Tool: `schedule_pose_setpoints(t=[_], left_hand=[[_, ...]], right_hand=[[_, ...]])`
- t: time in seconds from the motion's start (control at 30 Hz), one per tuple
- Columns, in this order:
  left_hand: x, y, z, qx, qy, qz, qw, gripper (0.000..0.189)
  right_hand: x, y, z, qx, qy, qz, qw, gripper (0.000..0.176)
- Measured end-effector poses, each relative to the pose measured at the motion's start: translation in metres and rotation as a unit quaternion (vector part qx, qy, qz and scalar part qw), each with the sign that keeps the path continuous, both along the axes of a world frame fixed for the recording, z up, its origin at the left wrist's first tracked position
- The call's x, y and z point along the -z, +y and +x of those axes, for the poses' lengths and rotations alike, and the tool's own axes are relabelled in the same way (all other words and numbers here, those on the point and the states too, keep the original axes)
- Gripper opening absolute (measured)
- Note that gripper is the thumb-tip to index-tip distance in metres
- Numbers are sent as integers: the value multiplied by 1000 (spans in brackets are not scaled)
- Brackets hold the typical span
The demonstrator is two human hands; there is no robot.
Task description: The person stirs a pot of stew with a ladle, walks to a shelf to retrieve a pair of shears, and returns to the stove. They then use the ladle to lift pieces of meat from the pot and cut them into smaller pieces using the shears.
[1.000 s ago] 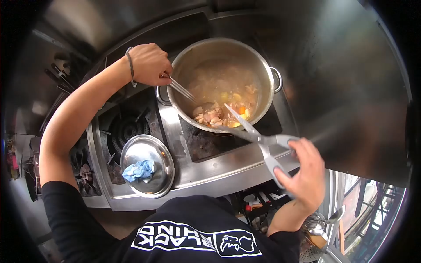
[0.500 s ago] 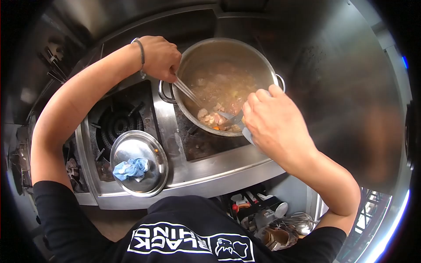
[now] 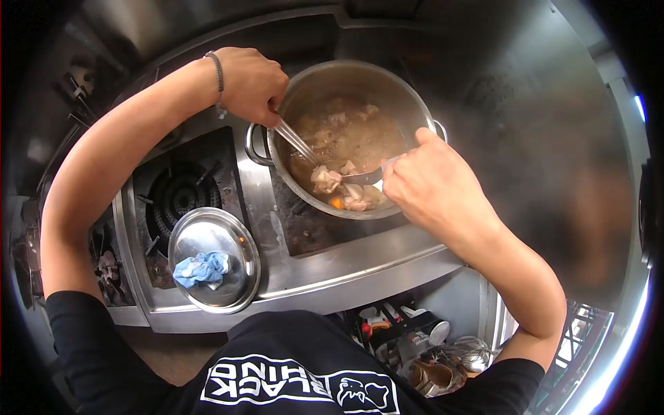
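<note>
My left hand [image 3: 250, 84] is closed around the upper end of metal tongs [image 3: 296, 141], whose lower end reaches into a large steel pot [image 3: 417, 104]. The tongs' tips meet a piece of meat [image 3: 325, 180] near the pot's front wall. My right hand [image 3: 437, 181], above the pot's right front rim, is closed on kitchen scissors. The scissor blades [image 3: 363, 178] point left against the meat, and my fingers hide most of the handles. Cloudy broth [image 3: 353, 138] with more meat and an orange piece [image 3: 337, 203] fills the lower part of the pot.
A round steel lid [image 3: 238, 280] with a crumpled blue cloth [image 3: 202, 269] on it lies at the front of the left burner [image 3: 185, 197]. Below the stove's front edge [image 3: 332, 275] are several utensils, including a whisk [image 3: 474, 353]. Steam hangs right of the pot.
The scissor blades have come together, and my right hand has turned slightly. Meat at the tongs' tips shows higher above the broth. My left hand has shifted slightly upward.
</note>
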State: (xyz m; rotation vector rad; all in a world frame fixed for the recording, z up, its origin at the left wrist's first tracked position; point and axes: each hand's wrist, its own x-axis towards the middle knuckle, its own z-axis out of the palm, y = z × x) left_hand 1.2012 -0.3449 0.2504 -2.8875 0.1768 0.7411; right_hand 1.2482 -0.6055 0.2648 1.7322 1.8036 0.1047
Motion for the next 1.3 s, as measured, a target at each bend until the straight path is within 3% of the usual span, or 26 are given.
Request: schedule_pose_setpoints(t=[0.07,0.2,0.27,0.33,0.43,0.57,0.7,0.8,0.93,1.07,1.2,1.3], left_hand=[[5,6,-1,3,-17,-15,1000,29],[14,18,-2,-7,-37,-40,998,29],[20,24,-3,-11,-47,-35,998,29],[22,28,-3,-13,-56,-31,998,30],[23,26,0,-15,-69,-20,997,30],[19,19,2,6,-86,-6,996,29],[12,6,7,19,-102,18,994,28],[14,3,11,9,-93,9,996,27],[17,4,11,7,-96,21,995,27],[16,5,5,4,-119,29,992,27],[11,11,-2,25,-155,65,985,24],[11,16,-6,50,-205,72,975,26]], right_hand=[[13,-7,12,12,58,74,995,5],[15,-23,37,62,57,66,994,6],[15,-35,48,79,83,195,974,8],[-3,-40,47,125,96,170,973,5],[-14,-55,46,186,103,204,956,27],[-21,-55,41,213,82,173,958,33],[-11,-16,12,102,14,97,990,9],[13,17,-14,32,-95,3,995,5],[27,37,-9,0,-123,-34,992,8],[27,39,6,43,-9,-40,998,7],[15,6,41,46,-15,131,990,14],[-10,-7,43,181,16,63,981,4]])
